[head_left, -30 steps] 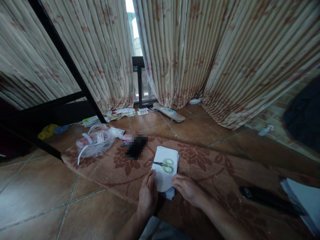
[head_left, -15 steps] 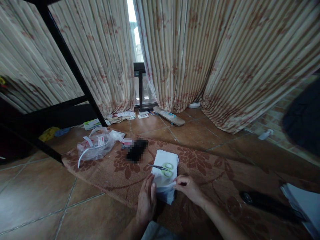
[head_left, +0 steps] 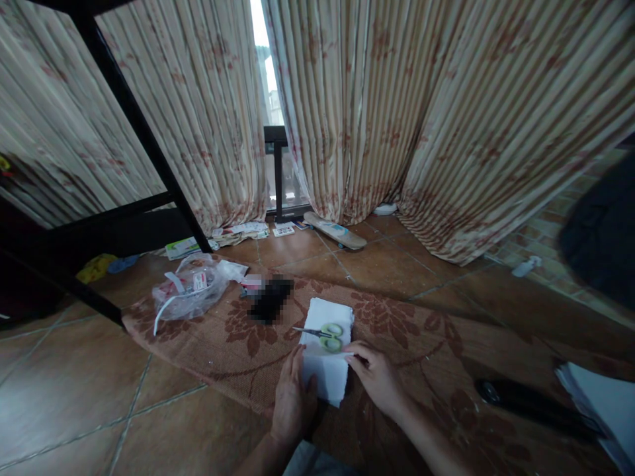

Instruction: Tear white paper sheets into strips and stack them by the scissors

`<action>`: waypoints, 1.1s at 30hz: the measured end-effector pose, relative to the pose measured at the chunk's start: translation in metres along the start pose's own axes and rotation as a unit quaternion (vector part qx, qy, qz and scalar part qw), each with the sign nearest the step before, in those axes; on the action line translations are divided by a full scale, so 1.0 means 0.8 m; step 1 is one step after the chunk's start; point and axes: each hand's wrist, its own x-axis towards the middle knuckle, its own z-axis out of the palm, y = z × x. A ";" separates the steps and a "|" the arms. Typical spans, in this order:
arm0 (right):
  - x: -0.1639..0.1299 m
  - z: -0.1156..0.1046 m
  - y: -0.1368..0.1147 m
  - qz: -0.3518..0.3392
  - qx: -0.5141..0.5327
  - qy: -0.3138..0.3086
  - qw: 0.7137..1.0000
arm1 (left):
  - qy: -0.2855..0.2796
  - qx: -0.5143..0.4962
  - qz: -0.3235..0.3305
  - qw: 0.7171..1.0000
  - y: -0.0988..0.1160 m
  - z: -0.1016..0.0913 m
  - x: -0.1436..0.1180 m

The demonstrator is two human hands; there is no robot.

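Note:
On the patterned rug lies a stack of white paper (head_left: 330,311) with ragged edges. A pair of scissors (head_left: 328,336) with pale green handles rests on it, blades pointing left. Across the stack, just below the scissors, runs the raised edge of a thin white sheet (head_left: 327,356). My right hand (head_left: 374,373) pinches this sheet at its right end. My left hand (head_left: 295,393) lies along the left side of the paper, fingers stretched out, thumb apart and touching the paper.
A clear plastic bag (head_left: 191,291) and a blurred dark object (head_left: 270,299) lie on the rug (head_left: 238,370) to the left. At the right are a long black object (head_left: 536,403) and more white paper (head_left: 600,396). A skateboard (head_left: 337,231) lies before the curtains.
The sheet's edge has moved up the stack towards the scissors, and my right hand went slightly with it. My left thumb has shifted down and inward over the paper.

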 end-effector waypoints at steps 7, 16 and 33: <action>-0.033 -0.025 -0.022 -0.068 -0.081 0.060 0.993 | 0.002 -0.011 0.014 1.000 -0.005 0.004 -0.002; -0.124 -0.074 0.018 -0.073 -0.245 0.186 0.949 | 0.008 0.025 0.019 0.999 -0.009 0.006 0.000; -0.193 -0.067 0.116 0.003 -0.324 0.175 0.930 | 0.081 0.016 0.165 0.983 0.039 -0.002 0.002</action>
